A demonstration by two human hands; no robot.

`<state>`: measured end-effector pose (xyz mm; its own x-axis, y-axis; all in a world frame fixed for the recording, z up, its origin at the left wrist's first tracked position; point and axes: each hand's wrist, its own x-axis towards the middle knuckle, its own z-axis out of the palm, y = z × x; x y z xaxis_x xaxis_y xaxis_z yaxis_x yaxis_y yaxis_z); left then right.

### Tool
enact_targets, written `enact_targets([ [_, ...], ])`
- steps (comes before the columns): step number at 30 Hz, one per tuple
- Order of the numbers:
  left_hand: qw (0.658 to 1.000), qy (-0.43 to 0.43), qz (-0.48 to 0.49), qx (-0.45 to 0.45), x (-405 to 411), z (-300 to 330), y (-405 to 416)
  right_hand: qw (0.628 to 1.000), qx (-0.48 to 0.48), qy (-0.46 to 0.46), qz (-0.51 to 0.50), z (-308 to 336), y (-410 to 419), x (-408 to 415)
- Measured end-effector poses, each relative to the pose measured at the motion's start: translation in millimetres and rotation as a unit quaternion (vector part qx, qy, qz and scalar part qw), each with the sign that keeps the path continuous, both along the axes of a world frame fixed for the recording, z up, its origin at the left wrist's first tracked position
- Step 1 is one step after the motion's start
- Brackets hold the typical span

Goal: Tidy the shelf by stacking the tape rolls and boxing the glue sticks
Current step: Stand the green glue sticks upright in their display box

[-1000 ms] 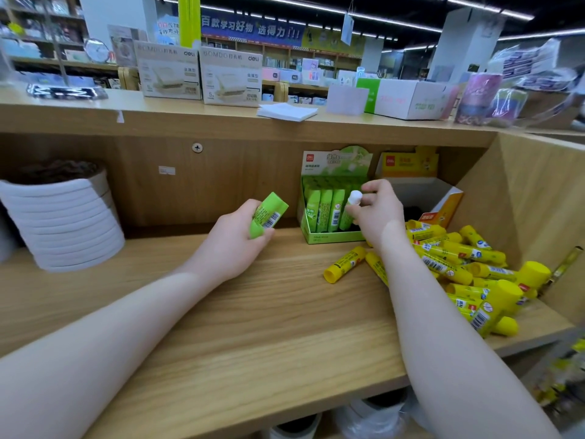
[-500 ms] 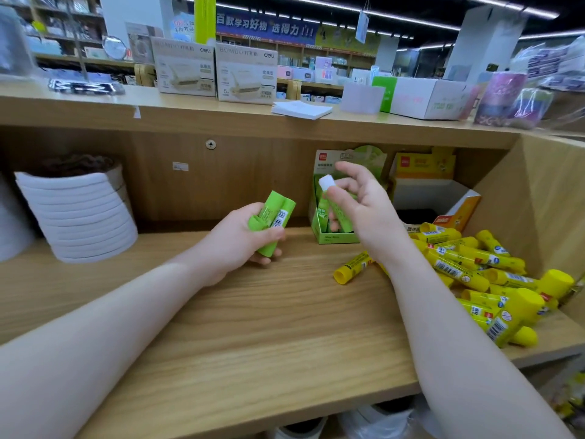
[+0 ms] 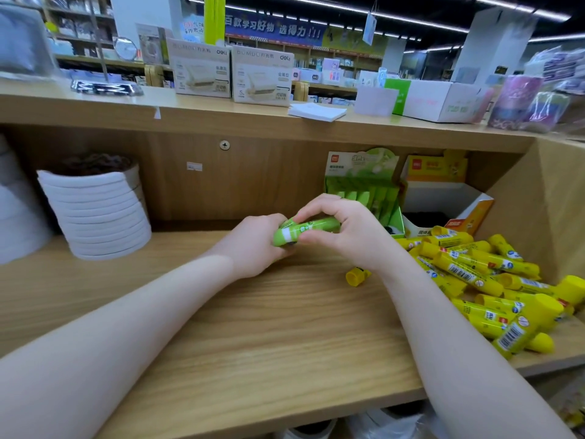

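My left hand (image 3: 253,245) and my right hand (image 3: 345,229) meet above the middle of the wooden shelf (image 3: 285,337), both gripping green glue sticks (image 3: 304,231) held between them. How many sticks are in the bundle is unclear. Behind my right hand stands the green display box (image 3: 364,182) with several green sticks upright in it. To its right is an open yellow and white box (image 3: 443,201). A heap of yellow glue sticks (image 3: 493,280) lies at the shelf's right end, and one yellow stick (image 3: 356,276) pokes out under my right wrist. A stack of white tape rolls (image 3: 95,210) stands at the left.
The upper counter (image 3: 253,122) carries two beige product boxes (image 3: 231,74), a white notepad (image 3: 316,111) and a green and white carton (image 3: 443,101). More white rolls (image 3: 15,217) sit at the far left edge. The shelf's right side wall (image 3: 554,201) slopes inward.
My right hand has come away from the green display box and moved left to join my left hand on the green glue sticks.
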<state>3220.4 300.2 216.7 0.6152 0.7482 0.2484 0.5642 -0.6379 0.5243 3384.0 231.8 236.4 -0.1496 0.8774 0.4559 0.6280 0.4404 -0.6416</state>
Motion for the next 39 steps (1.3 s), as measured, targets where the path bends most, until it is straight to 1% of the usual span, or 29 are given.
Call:
enact_targets([
  [4, 0.999, 0.021, 0.012, 0.025, -0.4, 0.6, -1.7, 0.998, 0.012, -0.069, 0.003, -0.8, 1.5, -3.4],
  [7, 0.999, 0.036, 0.005, 0.022, -0.7, -1.0, -3.1, 0.994, 0.013, -0.11, 0.0, -2.1, 4.1, -5.0],
  [13, 0.999, -0.005, 0.031, 0.007, -2.1, 4.4, 1.6, 0.982, 0.093, -0.16, -0.048, -4.3, 7.9, -13.0],
  [15, 0.999, -0.011, 0.036, 0.009, -4.2, 5.2, 2.0, 0.964, 0.123, -0.231, -0.048, -6.3, 7.8, -15.5],
  [18, 0.999, -0.008, 0.032, 0.019, -7.3, 4.5, 1.4, 0.919, 0.151, -0.359, -0.063, -9.5, 6.5, -16.5],
  [21, 0.999, 0.002, 0.032, 0.034, -7.5, 4.5, 1.7, 0.892, 0.144, -0.424, -0.069, -9.8, 5.9, -20.0],
  [22, 0.999, 0.006, 0.032, 0.04, -7.3, 4.3, 2.5, 0.888, 0.132, -0.435, -0.071, -9.8, 6.6, -21.8],
  [23, 0.998, 0.014, 0.033, 0.045, -7.5, 3.6, 3.3, 0.893, 0.109, -0.43, -0.075, -9.3, 7.4, -22.4],
  [24, 0.997, 0.028, 0.038, 0.054, -8.2, 2.7, 4.2, 0.908, 0.076, -0.403, -0.085, -8.4, 7.8, -21.2],
  [25, 0.995, 0.049, 0.05, 0.065, -9.4, 1.9, 5.1, 0.933, 0.041, -0.345, -0.097, -7.3, 8.3, -17.6],
  [27, 0.988, 0.095, 0.082, 0.089, -12.9, 0.4, 7.4, 0.982, -0.021, -0.15, -0.115, -5.5, 9.1, -4.7],
  [28, 0.983, 0.117, 0.095, 0.106, -14.1, 0.0, 8.5, 0.991, -0.041, -0.046, -0.121, -4.7, 9.4, 3.2],
  [29, 0.976, 0.141, 0.102, 0.132, -14.7, -0.2, 9.2, 0.989, -0.055, 0.043, -0.132, -3.8, 10.0, 10.7],
  [30, 0.967, 0.166, 0.103, 0.166, -14.6, -0.5, 9.4, 0.979, -0.068, 0.118, -0.15, -3.2, 10.1, 16.8],
  [32, 0.945, 0.204, 0.095, 0.239, -14.0, -1.2, 9.3, 0.944, -0.102, 0.244, -0.197, -1.5, 11.3, 24.7],
  [34, 0.917, 0.242, 0.094, 0.302, -13.7, -1.8, 9.2, 0.903, -0.132, 0.337, -0.231, -0.8, 12.5, 29.7],
  [36, 0.896, 0.272, 0.1, 0.337, -13.3, -1.3, 9.3, 0.868, -0.149, 0.403, -0.249, -0.2, 13.4, 32.8],
  [37, 0.89, 0.28, 0.1, 0.346, -12.7, -0.6, 9.4, 0.858, -0.149, 0.422, -0.253, 0.4, 13.2, 33.8],
  [39, 0.889, 0.278, 0.098, 0.351, -11.2, -0.5, 9.8, 0.848, -0.13, 0.45, -0.249, 3.5, 12.2, 35.6],
])
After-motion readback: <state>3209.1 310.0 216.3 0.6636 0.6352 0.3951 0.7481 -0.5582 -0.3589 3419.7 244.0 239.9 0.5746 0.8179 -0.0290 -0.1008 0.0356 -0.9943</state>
